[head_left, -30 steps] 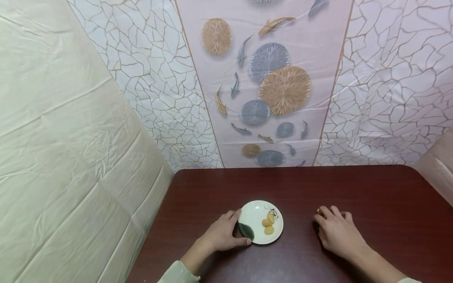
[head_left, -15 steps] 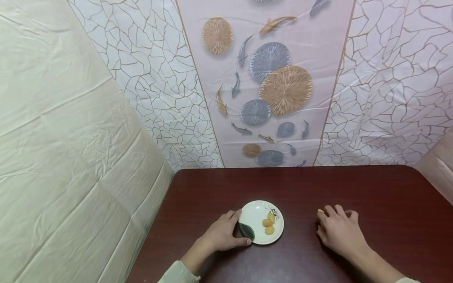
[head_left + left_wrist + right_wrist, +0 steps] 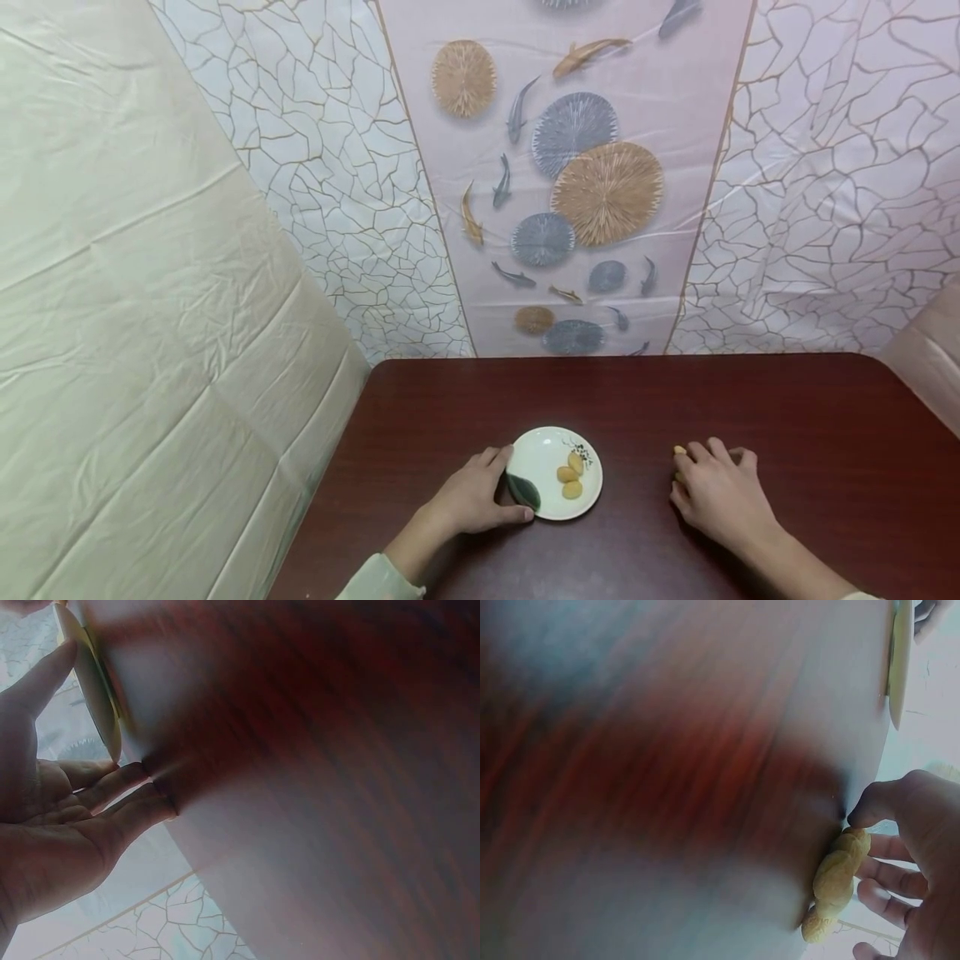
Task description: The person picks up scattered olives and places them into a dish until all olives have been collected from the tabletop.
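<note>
My left hand (image 3: 471, 496) holds the rim of a small white plate (image 3: 538, 450) on the table, thumb at the near side and fingers at the far left. The plate has a dark green leaf mark and a floral print. On its right part lie 3 tan peanuts (image 3: 572, 490). To the right, my right hand (image 3: 722, 496) is curled over more peanuts on the table, mostly hidden from above. In the right wrist view, its thumb and fingers close around a peanut (image 3: 853, 844), with others (image 3: 832, 881) lined up beside it. One peanut (image 3: 679, 450) shows past the fingertips.
The dark red-brown table (image 3: 465, 400) has a glossy top and rounded far corners. Behind it hangs a cloth (image 3: 607, 192) printed with fish and round leaf shapes. A pale creased cloth (image 3: 187, 333) borders the left side.
My right hand has shifted slightly toward me and right, and a peanut has come into view beside its fingertips. My left hand and the plate stay in place.
</note>
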The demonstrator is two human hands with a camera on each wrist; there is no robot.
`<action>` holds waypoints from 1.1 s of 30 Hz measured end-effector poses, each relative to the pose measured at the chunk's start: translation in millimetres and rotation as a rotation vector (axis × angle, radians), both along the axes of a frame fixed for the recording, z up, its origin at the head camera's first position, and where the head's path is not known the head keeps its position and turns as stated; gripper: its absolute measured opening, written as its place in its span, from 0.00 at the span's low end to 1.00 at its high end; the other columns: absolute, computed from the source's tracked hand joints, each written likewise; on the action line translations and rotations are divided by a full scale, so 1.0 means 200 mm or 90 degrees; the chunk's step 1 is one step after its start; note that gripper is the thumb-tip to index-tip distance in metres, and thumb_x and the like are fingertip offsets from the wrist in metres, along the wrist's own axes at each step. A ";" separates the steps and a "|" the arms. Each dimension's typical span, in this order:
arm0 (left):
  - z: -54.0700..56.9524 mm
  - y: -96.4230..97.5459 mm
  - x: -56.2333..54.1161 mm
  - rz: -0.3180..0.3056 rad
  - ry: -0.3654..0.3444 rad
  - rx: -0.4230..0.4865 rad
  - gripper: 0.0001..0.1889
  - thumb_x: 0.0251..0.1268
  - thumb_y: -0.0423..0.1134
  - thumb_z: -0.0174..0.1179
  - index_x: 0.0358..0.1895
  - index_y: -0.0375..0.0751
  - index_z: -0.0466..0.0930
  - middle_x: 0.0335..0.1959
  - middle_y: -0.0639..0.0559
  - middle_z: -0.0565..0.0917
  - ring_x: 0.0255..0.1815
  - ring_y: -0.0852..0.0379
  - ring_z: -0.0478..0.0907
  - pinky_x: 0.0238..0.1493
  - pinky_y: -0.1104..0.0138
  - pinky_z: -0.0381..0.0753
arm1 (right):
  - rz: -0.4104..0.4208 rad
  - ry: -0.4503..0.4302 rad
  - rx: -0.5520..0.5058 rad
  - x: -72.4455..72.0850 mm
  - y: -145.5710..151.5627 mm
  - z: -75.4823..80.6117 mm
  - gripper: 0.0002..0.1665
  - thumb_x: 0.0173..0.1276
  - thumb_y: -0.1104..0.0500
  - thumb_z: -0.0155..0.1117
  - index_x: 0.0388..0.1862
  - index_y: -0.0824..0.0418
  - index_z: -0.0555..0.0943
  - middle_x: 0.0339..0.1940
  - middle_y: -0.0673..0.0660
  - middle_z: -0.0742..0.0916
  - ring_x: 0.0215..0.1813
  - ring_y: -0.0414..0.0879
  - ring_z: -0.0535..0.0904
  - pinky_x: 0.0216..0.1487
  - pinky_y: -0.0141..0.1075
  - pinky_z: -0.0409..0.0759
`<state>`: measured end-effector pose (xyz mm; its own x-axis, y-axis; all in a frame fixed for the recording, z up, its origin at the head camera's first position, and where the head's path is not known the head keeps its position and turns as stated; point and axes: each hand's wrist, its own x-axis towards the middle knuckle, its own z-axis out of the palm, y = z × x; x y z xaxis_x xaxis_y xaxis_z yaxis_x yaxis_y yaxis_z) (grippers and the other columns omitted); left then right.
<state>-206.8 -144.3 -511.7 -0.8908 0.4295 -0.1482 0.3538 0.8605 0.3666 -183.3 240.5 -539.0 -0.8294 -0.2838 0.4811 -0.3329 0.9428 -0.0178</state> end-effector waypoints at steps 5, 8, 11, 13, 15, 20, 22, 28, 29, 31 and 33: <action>0.01 0.00 0.01 0.003 -0.002 -0.001 0.60 0.63 0.71 0.74 0.90 0.44 0.58 0.83 0.46 0.73 0.83 0.43 0.72 0.74 0.46 0.81 | -0.001 -0.010 0.005 0.00 -0.01 0.01 0.14 0.53 0.57 0.84 0.36 0.57 0.88 0.38 0.54 0.89 0.44 0.55 0.79 0.49 0.70 0.78; 0.01 0.00 0.01 0.002 -0.001 -0.002 0.60 0.63 0.71 0.75 0.90 0.43 0.58 0.83 0.45 0.73 0.82 0.43 0.72 0.74 0.46 0.81 | 0.005 -0.010 0.004 0.00 -0.02 0.02 0.13 0.53 0.57 0.83 0.36 0.56 0.87 0.38 0.54 0.89 0.44 0.54 0.79 0.49 0.69 0.78; 0.01 0.00 0.01 0.003 -0.001 -0.002 0.60 0.63 0.71 0.74 0.90 0.43 0.58 0.82 0.45 0.73 0.82 0.43 0.72 0.74 0.46 0.81 | 0.012 -0.009 0.002 0.01 -0.04 0.03 0.12 0.54 0.58 0.83 0.34 0.55 0.86 0.38 0.53 0.88 0.44 0.53 0.78 0.50 0.68 0.78; 0.01 0.00 0.01 0.003 -0.001 -0.002 0.60 0.63 0.71 0.74 0.90 0.44 0.58 0.82 0.45 0.73 0.82 0.43 0.72 0.75 0.46 0.81 | 0.014 -0.013 0.001 0.01 -0.05 0.04 0.12 0.54 0.58 0.83 0.32 0.53 0.85 0.37 0.52 0.88 0.44 0.52 0.78 0.51 0.67 0.78; 0.01 0.00 0.01 0.002 0.002 -0.003 0.60 0.63 0.71 0.74 0.90 0.44 0.58 0.81 0.45 0.74 0.81 0.43 0.73 0.74 0.46 0.81 | 0.017 -0.020 0.000 0.01 -0.06 0.05 0.12 0.55 0.58 0.83 0.31 0.52 0.84 0.37 0.51 0.87 0.44 0.52 0.78 0.51 0.67 0.78; 0.00 0.00 0.00 0.000 0.005 -0.004 0.59 0.63 0.71 0.74 0.90 0.45 0.59 0.80 0.46 0.75 0.80 0.43 0.74 0.73 0.46 0.82 | 0.026 -0.013 -0.008 0.01 -0.08 0.06 0.12 0.54 0.58 0.83 0.31 0.52 0.85 0.36 0.50 0.87 0.45 0.52 0.78 0.51 0.66 0.77; 0.00 0.00 0.00 0.001 0.003 -0.004 0.59 0.63 0.71 0.74 0.90 0.45 0.59 0.80 0.46 0.75 0.80 0.43 0.74 0.73 0.46 0.82 | 0.033 -0.005 -0.011 0.01 -0.09 0.06 0.13 0.53 0.58 0.84 0.31 0.51 0.85 0.36 0.50 0.86 0.45 0.51 0.78 0.51 0.65 0.77; 0.00 0.00 0.00 0.002 0.003 -0.009 0.60 0.63 0.71 0.74 0.90 0.44 0.58 0.82 0.45 0.74 0.82 0.42 0.73 0.74 0.46 0.82 | 0.060 0.006 -0.020 0.00 -0.11 0.08 0.14 0.53 0.57 0.85 0.33 0.50 0.85 0.36 0.48 0.86 0.45 0.50 0.77 0.50 0.64 0.77; 0.00 0.00 0.00 0.002 0.002 -0.009 0.60 0.63 0.72 0.74 0.90 0.43 0.58 0.82 0.45 0.73 0.82 0.42 0.72 0.74 0.46 0.81 | 0.065 0.006 -0.020 0.00 -0.11 0.08 0.14 0.53 0.57 0.85 0.33 0.49 0.85 0.36 0.48 0.86 0.45 0.50 0.78 0.50 0.64 0.78; 0.00 0.00 0.00 0.002 0.000 -0.008 0.60 0.63 0.72 0.73 0.90 0.44 0.58 0.82 0.45 0.73 0.82 0.42 0.72 0.74 0.46 0.81 | 0.075 0.003 -0.019 0.00 -0.12 0.09 0.14 0.53 0.57 0.86 0.34 0.49 0.86 0.37 0.48 0.85 0.45 0.50 0.78 0.50 0.65 0.78; 0.00 0.00 0.00 0.002 -0.005 -0.005 0.59 0.63 0.72 0.73 0.90 0.45 0.58 0.82 0.46 0.73 0.82 0.43 0.72 0.74 0.46 0.81 | 0.086 0.001 -0.020 0.00 -0.13 0.10 0.15 0.53 0.57 0.86 0.34 0.49 0.86 0.37 0.47 0.85 0.45 0.50 0.78 0.49 0.64 0.78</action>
